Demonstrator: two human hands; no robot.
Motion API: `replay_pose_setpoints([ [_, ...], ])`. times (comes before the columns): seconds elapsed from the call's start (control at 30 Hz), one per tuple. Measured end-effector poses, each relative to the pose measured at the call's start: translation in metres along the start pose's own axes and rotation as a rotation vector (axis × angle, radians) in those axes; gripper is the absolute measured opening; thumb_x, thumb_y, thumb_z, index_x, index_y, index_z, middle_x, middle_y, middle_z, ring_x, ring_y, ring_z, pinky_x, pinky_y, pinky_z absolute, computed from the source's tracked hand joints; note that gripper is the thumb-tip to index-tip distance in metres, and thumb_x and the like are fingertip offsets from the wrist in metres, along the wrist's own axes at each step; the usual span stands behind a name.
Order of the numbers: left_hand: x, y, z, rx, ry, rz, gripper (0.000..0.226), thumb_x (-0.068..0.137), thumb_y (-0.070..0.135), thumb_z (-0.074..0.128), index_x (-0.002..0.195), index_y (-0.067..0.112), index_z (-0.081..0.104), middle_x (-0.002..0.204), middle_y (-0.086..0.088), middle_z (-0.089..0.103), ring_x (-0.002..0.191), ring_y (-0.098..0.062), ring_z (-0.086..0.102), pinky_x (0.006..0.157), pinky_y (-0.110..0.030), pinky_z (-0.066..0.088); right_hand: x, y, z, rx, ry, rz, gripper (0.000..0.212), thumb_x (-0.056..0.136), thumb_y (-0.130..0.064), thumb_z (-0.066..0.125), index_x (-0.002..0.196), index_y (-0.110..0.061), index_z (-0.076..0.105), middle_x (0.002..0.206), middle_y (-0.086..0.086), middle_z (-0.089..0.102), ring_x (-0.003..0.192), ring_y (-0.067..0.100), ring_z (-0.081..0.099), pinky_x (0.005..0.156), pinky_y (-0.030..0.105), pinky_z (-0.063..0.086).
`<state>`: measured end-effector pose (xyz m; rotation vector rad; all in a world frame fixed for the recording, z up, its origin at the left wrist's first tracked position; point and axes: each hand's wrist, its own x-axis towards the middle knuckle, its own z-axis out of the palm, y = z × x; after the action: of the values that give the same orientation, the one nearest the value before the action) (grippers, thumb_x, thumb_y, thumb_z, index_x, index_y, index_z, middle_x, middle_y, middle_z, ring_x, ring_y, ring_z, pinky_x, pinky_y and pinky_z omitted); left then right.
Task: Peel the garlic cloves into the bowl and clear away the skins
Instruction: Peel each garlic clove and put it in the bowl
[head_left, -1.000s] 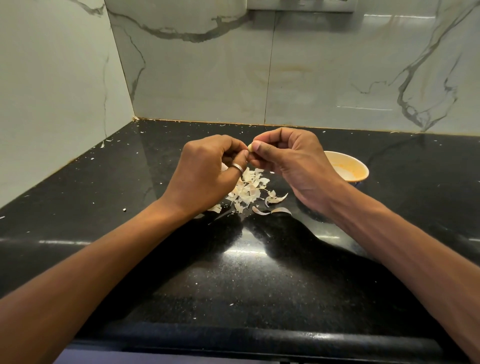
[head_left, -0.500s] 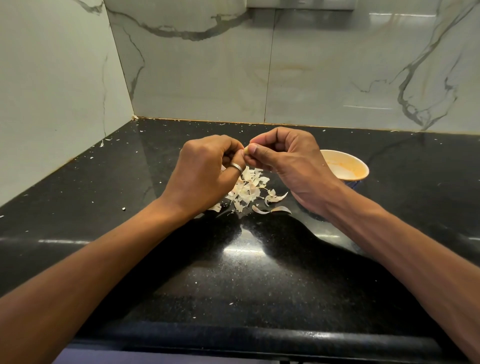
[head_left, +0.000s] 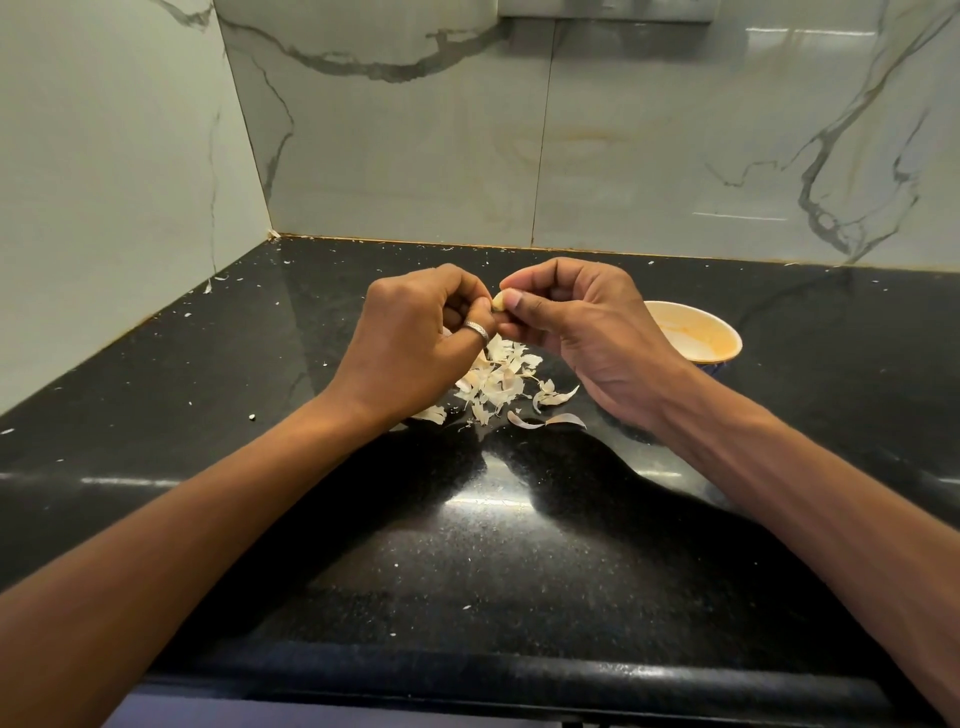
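Fingers (head_left: 525, 305) of left hand (head_left: 410, 340), right hand (head_left: 589, 332) pinching one clove (head_left: 497, 301), one bowl (head_left: 719, 338)

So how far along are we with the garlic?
Done: a pile of skins lies on the counter, so several cloves look peeled. The bowl is partly hidden, so I cannot tell what is in it.
In hand: the left hand and right hand pinch one garlic clove above the pile.
Left: drop this clove in the bowl and clear the skins.

Likely home kitchen, black granite counter (head_left: 467, 571), marble-look tiled backsplash (head_left: 649, 145)
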<state>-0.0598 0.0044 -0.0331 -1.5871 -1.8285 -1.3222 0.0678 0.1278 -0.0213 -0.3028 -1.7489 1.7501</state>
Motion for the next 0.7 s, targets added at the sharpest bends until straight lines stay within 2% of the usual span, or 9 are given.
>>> replay_pose_setpoints([
  [0.07,0.001,0.0,0.0,-0.022,-0.015,-0.019,0.01,0.092,0.017,0.067,0.092,0.009,0.073,0.074,0.006,0.068,0.073,-0.006,0.065,0.06,-0.009,0.045,0.0,-0.002,-0.001,0.028,-0.008,0.022,0.011,0.093,0.008,0.065,0.103,0.005,0.066,0.086,0.016,0.071,0.077,0.019,0.072,0.074,0.027,0.062],
  [0.17,0.002,-0.001,-0.001,-0.051,-0.02,-0.066,0.01,0.093,0.018,0.067,0.093,0.01,0.073,0.075,0.008,0.068,0.067,-0.008,0.068,0.061,-0.025,0.056,-0.001,-0.004,-0.002,0.044,-0.029,0.039,0.01,0.093,0.008,0.064,0.102,0.005,0.067,0.087,0.016,0.071,0.076,0.019,0.071,0.072,0.026,0.06],
  [0.23,0.003,-0.003,-0.003,-0.062,-0.008,-0.104,0.009,0.093,0.017,0.067,0.094,0.011,0.073,0.076,0.009,0.069,0.067,-0.009,0.069,0.063,-0.031,0.058,-0.001,-0.005,-0.003,0.044,-0.035,0.045,0.011,0.093,0.008,0.064,0.103,0.006,0.067,0.086,0.016,0.071,0.076,0.019,0.071,0.071,0.025,0.06],
  [0.5,0.004,-0.002,-0.004,-0.08,0.003,-0.182,0.008,0.094,0.018,0.067,0.093,0.013,0.072,0.074,0.009,0.07,0.064,-0.01,0.07,0.063,-0.037,0.059,-0.003,-0.007,-0.002,0.046,-0.049,0.073,0.01,0.093,0.007,0.063,0.102,0.005,0.068,0.084,0.013,0.07,0.077,0.02,0.07,0.07,0.026,0.06],
  [0.6,0.004,-0.002,-0.006,-0.057,0.019,-0.196,0.009,0.094,0.018,0.066,0.09,0.013,0.072,0.07,0.007,0.069,0.061,-0.012,0.069,0.062,-0.034,0.056,-0.003,-0.01,-0.003,0.055,-0.032,0.075,0.01,0.094,0.007,0.063,0.102,0.004,0.067,0.086,0.014,0.07,0.077,0.021,0.071,0.071,0.027,0.06],
  [0.7,0.005,-0.003,-0.006,0.008,0.042,-0.218,0.014,0.094,0.021,0.064,0.083,0.016,0.071,0.063,0.015,0.064,0.059,-0.008,0.064,0.054,-0.019,0.046,-0.002,-0.012,-0.004,0.05,-0.012,0.066,0.008,0.094,0.007,0.063,0.1,0.003,0.067,0.087,0.014,0.071,0.076,0.02,0.071,0.07,0.027,0.06],
])
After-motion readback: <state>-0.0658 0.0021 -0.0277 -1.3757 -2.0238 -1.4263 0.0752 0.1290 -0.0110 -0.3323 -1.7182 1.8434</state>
